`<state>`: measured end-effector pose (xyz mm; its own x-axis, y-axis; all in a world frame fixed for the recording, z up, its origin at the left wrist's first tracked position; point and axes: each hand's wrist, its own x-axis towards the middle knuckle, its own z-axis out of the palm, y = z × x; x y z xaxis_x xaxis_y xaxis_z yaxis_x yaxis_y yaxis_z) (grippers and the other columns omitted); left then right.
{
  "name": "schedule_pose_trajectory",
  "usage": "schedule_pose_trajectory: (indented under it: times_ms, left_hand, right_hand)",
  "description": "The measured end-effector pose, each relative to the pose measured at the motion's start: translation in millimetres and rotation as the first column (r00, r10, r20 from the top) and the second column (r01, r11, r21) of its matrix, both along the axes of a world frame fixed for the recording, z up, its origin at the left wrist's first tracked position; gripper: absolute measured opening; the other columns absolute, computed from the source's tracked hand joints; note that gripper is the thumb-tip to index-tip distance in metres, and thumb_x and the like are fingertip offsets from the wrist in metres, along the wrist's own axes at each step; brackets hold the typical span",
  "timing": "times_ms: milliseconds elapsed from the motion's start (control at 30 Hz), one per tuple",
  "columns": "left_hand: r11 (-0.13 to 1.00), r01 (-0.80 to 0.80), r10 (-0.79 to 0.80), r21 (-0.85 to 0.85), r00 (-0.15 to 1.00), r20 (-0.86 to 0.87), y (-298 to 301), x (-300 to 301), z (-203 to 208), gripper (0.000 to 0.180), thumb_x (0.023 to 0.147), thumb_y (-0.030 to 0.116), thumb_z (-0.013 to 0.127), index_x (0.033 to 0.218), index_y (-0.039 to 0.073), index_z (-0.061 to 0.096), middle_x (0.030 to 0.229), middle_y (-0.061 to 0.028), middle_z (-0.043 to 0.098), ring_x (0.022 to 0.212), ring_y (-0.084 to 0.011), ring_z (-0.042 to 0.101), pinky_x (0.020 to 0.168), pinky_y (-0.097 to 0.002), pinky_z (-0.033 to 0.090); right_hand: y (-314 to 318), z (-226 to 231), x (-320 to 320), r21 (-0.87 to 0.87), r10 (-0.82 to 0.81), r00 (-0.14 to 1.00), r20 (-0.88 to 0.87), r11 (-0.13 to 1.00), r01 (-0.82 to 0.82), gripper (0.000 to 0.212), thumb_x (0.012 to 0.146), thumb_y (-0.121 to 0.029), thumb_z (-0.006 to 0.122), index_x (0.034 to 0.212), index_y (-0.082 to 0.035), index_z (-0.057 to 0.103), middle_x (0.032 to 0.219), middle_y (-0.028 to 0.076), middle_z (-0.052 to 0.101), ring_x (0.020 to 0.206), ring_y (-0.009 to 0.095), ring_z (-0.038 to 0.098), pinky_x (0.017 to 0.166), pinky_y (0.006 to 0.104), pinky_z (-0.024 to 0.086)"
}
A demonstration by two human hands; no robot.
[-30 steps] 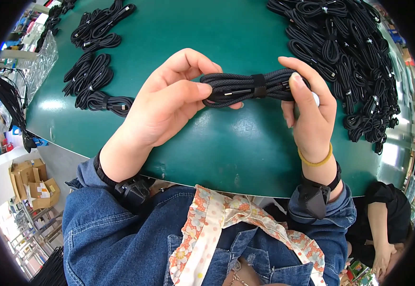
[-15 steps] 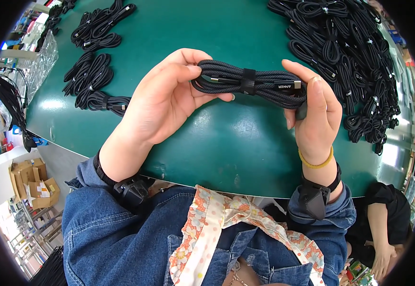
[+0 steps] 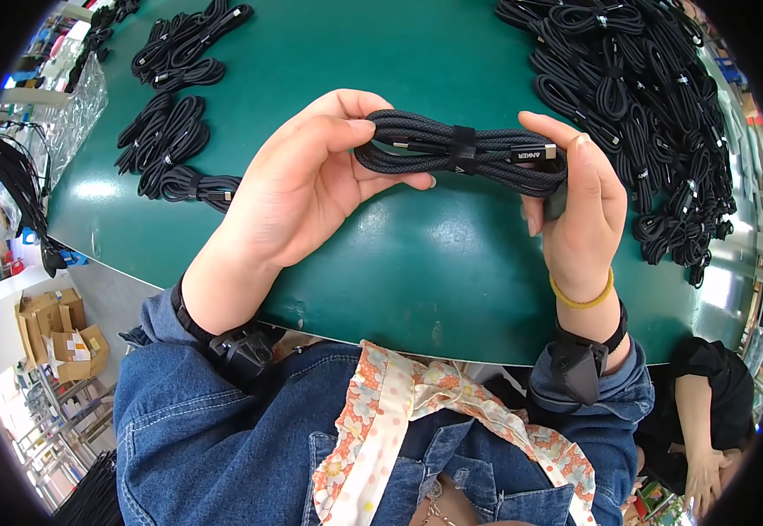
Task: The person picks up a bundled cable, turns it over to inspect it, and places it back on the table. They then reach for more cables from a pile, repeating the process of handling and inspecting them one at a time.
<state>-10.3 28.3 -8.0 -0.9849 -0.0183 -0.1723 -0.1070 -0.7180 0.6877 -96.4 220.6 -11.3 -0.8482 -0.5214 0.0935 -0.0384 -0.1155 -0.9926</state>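
Note:
A coiled black braided charging cable (image 3: 434,140) is held lengthwise above the green table, bound at its middle by a black strap (image 3: 464,151). Both of its metal-tipped connectors lie along the bundle, one near each end. My left hand (image 3: 302,175) pinches the left end between thumb and fingers. At the right end, my right hand (image 3: 581,193) has its thumb and fingers closed round the loops. Part of the fingers on each side is hidden behind the coil.
Several similar bundled cables form a large pile (image 3: 635,114) on the right of the green table (image 3: 381,263). Smaller groups of bundles (image 3: 166,131) lie on the left. Cardboard boxes (image 3: 61,333) stand at the lower left; another person's hand (image 3: 704,478) is at the lower right.
The cable bundle has shifted very slightly to the right and turned a little in my fingers. Both hands keep their hold on it.

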Motion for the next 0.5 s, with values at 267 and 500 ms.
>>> schedule_pose_trajectory:
  times_ms: [267,500]
  left_hand:
    - [0.999,0.001,-0.001,-0.034,1.000,0.009,-2.1,1.4,0.2,0.019,0.085,0.012,0.042,0.094,-0.004,0.046,0.091,-0.0153,0.057,0.081,-0.0288,0.059,0.077,-0.0347,0.047]
    - [1.000,-0.017,0.017,0.001,0.997,0.070,-2.2,1.8,2.2,0.016,0.084,0.009,0.044,0.094,-0.003,0.047,0.088,-0.0136,0.057,0.080,-0.0283,0.059,0.077,-0.0337,0.047]
  right_hand:
    - [-6.3,4.3,-4.6,0.108,0.008,0.990,0.139,0.994,-0.023,0.040,0.091,-0.026,0.030,0.097,0.004,0.055,0.065,0.011,0.058,0.037,0.005,0.036,0.037,0.0175,0.028]
    - [-5.9,5.3,-6.4,0.142,0.011,0.974,0.226,0.989,-0.044,0.042,0.091,-0.027,0.027,0.099,0.005,0.053,0.062,0.011,0.056,0.035,0.006,0.033,0.038,0.0187,0.029]
